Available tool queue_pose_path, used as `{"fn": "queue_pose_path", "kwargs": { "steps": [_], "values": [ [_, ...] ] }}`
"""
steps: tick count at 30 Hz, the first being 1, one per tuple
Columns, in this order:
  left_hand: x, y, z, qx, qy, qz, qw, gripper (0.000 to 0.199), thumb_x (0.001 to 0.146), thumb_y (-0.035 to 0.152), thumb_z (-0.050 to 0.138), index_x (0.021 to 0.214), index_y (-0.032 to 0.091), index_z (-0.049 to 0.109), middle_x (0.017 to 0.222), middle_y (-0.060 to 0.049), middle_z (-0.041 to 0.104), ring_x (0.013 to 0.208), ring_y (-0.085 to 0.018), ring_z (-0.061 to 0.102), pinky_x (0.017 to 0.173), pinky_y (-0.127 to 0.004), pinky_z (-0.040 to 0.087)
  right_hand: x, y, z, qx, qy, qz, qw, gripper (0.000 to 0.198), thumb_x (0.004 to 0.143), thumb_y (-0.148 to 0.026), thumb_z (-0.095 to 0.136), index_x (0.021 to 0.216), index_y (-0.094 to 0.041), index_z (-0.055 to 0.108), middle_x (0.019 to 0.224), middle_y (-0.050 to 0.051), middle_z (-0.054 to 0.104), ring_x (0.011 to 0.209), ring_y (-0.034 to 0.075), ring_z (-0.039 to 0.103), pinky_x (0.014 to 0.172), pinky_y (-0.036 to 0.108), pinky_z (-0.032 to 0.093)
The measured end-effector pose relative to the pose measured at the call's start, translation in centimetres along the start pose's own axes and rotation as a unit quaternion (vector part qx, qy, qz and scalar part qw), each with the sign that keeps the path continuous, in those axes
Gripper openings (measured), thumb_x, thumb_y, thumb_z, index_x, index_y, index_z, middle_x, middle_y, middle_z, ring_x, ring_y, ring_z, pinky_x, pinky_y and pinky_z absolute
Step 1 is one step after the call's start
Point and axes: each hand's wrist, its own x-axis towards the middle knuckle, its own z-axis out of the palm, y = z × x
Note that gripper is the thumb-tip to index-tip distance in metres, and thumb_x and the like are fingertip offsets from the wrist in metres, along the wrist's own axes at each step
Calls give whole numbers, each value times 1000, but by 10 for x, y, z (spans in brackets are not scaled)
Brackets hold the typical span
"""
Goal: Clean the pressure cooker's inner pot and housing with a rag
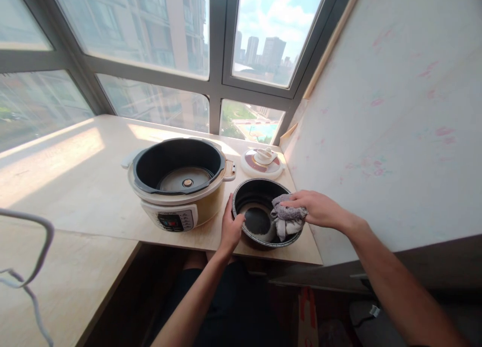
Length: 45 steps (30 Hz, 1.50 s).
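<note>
A dark round inner pot [258,221] rests near the front edge of the wooden counter. My left hand [230,225] grips its left rim, thumb over the edge and fingers along the outer wall. In my right hand [314,207] is a bunched grey cloth [288,214], pressed against the right inside wall of the pot. Just left of the pot stands the electric pressure cooker [209,204], its lid off and its dark inside showing. Behind the pot lies the cooker's lid [262,162], white and brown with a knob on top.
The counter [113,206] runs along the windows, with its front edge close to my legs. On the right, a patterned wall [376,151] stands close to the pot. A grey cable [39,266] loops at the far left.
</note>
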Motion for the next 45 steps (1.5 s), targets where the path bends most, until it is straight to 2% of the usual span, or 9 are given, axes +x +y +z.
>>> {"fn": "queue_pose_path", "kwargs": {
  "steps": [3, 10, 19, 25, 28, 33, 36, 42, 45],
  "values": [
    [2, 1, 0, 0, 4, 2, 1000, 80, 70, 11, 59, 149, 20, 52, 158, -6, 49, 151, -28, 38, 128, -40, 23, 18, 4, 5, -67, -42, -33, 996, 66, 64, -9, 60, 123, -36, 75, 107, 1, 76, 94, 26, 67, 80, 32, 50],
    [2, 4, 5, -1, 11, 4, 1000, 80, 68, 10, 57, 147, 17, 53, 155, -8, 52, 148, -28, 43, 127, -40, 27, 64, -24, 40, -159, 31, -30, 986, 71, 71, -2, 57, 136, -28, 65, 118, 9, 70, 106, 30, 63, 84, 34, 49],
    [0, -4, 7, -30, 6, 0, 1000, 86, 66, 8, 53, 151, 19, 46, 159, -6, 47, 152, -26, 36, 126, -35, 28, 90, -62, 87, 79, 59, -65, 993, 59, 71, -13, 63, 130, -19, 61, 124, 11, 67, 116, 28, 62, 102, 39, 49],
    [0, -19, 12, -58, 16, 28, 998, 78, 72, 13, 54, 149, 17, 44, 160, -11, 43, 152, -29, 34, 127, -42, 24, 76, -80, 76, 183, -47, -196, 962, 52, 72, -9, 63, 122, -21, 67, 107, 6, 66, 98, 22, 64, 90, 33, 52],
    [1, -23, 14, -70, 22, 39, 997, 76, 72, 13, 54, 147, 18, 44, 156, -11, 47, 150, -29, 36, 127, -44, 23, 74, -86, 73, 159, -51, -204, 964, 49, 74, -9, 64, 121, -22, 69, 105, 5, 64, 93, 20, 64, 86, 31, 52],
    [1, -20, 13, -81, 7, 35, 996, 81, 66, 10, 53, 146, 19, 44, 155, -12, 47, 148, -31, 40, 126, -45, 26, 85, -85, 85, 29, 72, -86, 993, 53, 80, -11, 60, 131, -24, 66, 113, 8, 66, 101, 23, 63, 89, 31, 51],
    [0, -14, 12, -74, -1, 36, 997, 82, 65, 9, 53, 147, 17, 44, 154, -13, 48, 147, -31, 41, 126, -45, 26, 93, -76, 82, -82, 101, 6, 992, 50, 83, -13, 58, 132, -23, 66, 115, 10, 65, 101, 25, 63, 84, 31, 51],
    [-6, -3, 9, -27, -1, 17, 999, 80, 72, 11, 52, 152, 14, 42, 159, -14, 45, 149, -30, 39, 127, -44, 24, 90, -53, 40, -198, 44, 173, 964, 49, 83, -18, 58, 130, -28, 68, 113, 10, 66, 93, 24, 64, 69, 27, 45],
    [-7, 0, 8, 4, 1, 11, 1000, 78, 75, 10, 52, 152, 15, 43, 158, -13, 46, 150, -29, 39, 128, -42, 23, 77, -41, 15, -215, -12, 223, 951, 38, 83, -21, 55, 114, -26, 75, 107, 11, 70, 90, 25, 66, 66, 27, 42]
  ]
}}
